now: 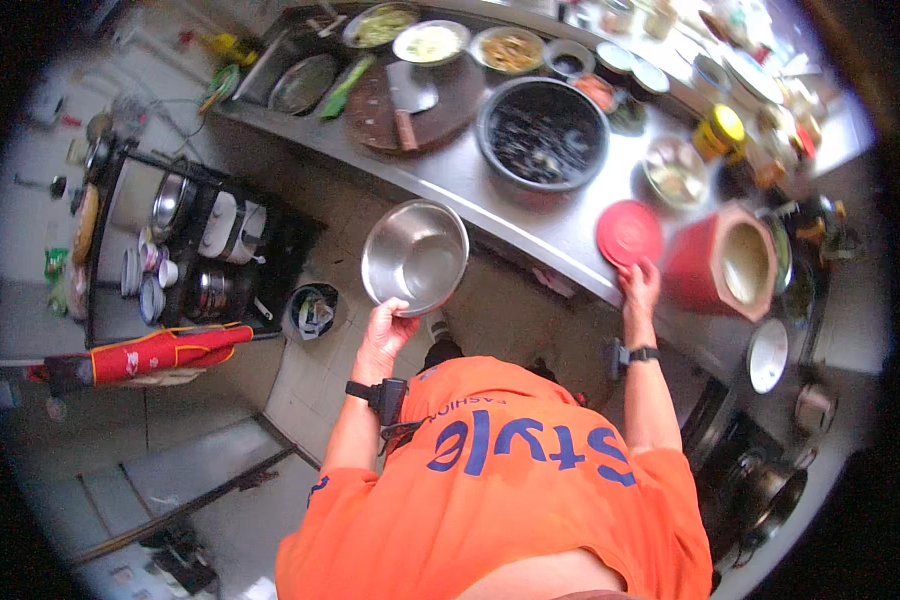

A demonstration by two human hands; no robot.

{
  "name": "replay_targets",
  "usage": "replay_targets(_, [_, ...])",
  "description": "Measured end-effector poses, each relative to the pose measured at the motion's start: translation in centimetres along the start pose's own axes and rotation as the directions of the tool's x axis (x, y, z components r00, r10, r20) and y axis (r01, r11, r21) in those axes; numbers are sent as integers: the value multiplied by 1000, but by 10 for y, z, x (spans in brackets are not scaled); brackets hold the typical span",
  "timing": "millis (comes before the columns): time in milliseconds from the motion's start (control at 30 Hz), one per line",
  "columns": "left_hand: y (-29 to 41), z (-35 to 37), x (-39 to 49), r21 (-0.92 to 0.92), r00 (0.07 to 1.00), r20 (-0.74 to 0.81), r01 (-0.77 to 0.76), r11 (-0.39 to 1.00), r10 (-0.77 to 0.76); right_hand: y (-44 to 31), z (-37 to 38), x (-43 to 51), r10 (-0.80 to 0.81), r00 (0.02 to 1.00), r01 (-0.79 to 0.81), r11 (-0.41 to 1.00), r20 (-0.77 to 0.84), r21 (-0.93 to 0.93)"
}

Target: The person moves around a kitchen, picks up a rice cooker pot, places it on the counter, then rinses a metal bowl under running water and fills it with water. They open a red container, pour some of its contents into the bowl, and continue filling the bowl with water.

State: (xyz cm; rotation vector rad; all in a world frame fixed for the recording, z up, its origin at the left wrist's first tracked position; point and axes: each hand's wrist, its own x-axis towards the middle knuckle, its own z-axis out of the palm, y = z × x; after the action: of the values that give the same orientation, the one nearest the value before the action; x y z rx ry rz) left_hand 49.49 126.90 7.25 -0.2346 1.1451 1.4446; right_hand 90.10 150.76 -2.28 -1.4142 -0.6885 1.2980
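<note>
My left hand (391,324) grips the near rim of a stainless steel bowl (415,256), which is tilted and looks bare inside, held over the floor in front of the counter. At the counter's front edge, my right hand (639,279) holds a round red plastic lid (630,231) by its near edge. Beyond the lid, a large dark basin (544,133) with dark contents in liquid stands on the steel counter (450,180). A red octagonal container (701,259) with an open top is just right of the lid.
A cleaver (403,112) lies on a round wooden chopping board (364,112). Behind are plates of cut food (431,42) and small bowls. A bowl of food (675,172) and a yellow tub (718,131) stand right of the basin. A bin (313,311) and a dark shelf rack (97,247) are at left.
</note>
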Motion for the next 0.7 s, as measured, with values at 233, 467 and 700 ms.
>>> replay_targets(233, [100,-90,15,-38,999,-40,-24,999,23,3,32,-35,-172,942,114,971,-287,-209])
replay_targets(467, [216,-167,33,-125,987,75,-130,984,140,14,242,-123,91,982,-96,995,164,25])
replay_targets(700, [307,-172,53,-123,956,-35,-295,948,293,-35,530,-171,406,716,-599,775,568,201])
